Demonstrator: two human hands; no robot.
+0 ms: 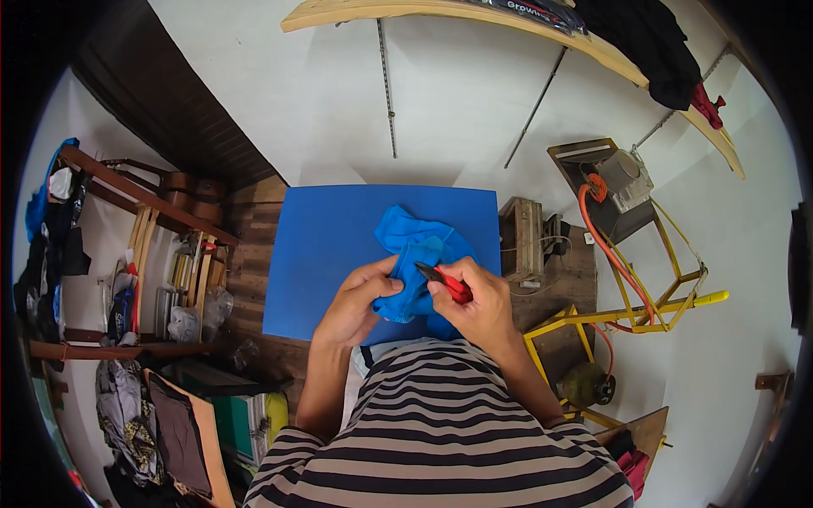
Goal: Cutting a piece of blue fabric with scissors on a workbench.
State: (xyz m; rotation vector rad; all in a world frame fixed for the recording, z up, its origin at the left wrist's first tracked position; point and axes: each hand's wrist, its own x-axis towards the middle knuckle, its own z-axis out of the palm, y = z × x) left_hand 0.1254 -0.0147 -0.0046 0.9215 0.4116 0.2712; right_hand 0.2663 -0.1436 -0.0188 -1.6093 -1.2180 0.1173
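A bright blue cloth garment point(411, 229) is bunched up over the near right part of a blue table point(326, 237). My left hand point(360, 296) pinches a gathered edge of it between thumb and fingers. In my right hand point(481, 303) is a small pair of snips point(455, 288) with red handles and a dark pointed tip. That tip lies against or just over the cloth, to the right of my left thumb; whether the blades touch it I cannot tell. Part of the garment hangs toward my body, partly hidden behind my hands.
Right of the table stands a wooden crate point(523, 241), with a yellow metal frame point(669, 313) and an orange hose point(605, 245) beyond. A cluttered shelf point(127, 195) fills the left side. Above the far wall runs a wooden shelf point(356, 15) holding dark cloth.
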